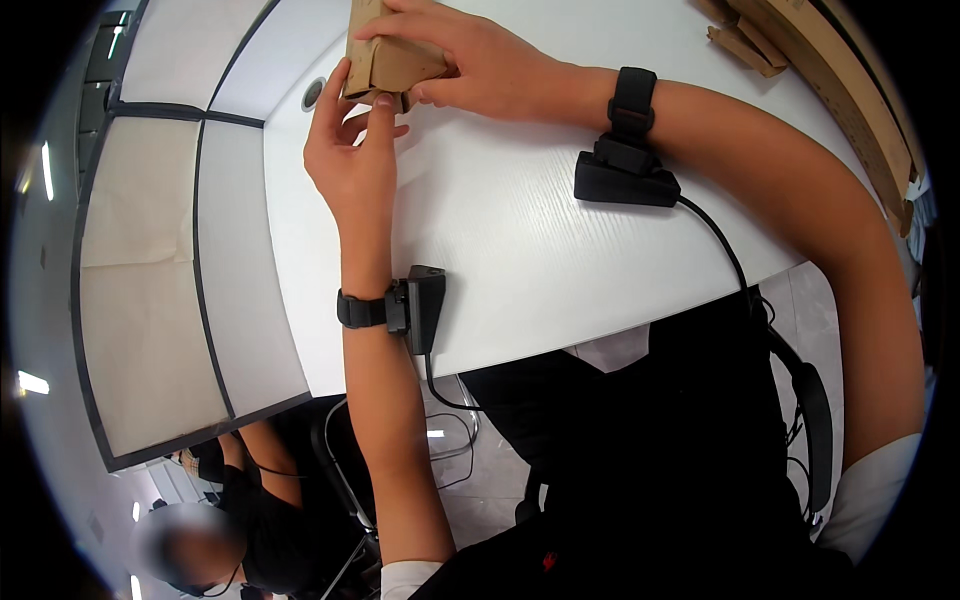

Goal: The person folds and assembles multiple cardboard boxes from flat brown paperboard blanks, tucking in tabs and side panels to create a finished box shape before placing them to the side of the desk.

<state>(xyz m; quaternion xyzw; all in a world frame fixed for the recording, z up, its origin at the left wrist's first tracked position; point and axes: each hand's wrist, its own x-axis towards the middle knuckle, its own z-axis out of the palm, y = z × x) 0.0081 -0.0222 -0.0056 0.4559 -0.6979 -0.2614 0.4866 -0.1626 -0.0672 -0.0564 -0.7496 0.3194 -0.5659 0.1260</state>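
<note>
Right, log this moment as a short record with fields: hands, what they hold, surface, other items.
left hand: fingertips on the lower left edge of the cardboard piece, wrist strap with a black device
right hand: laid over the top of the cardboard piece, gripping it
right wrist: black band with a black device and cable
surface: white table
other items: stack of cardboard strips at the table's far right; grey partition panels on the left

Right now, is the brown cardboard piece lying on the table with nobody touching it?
No, both the left hand and the right hand hold the brown cardboard piece above the white table.
</note>
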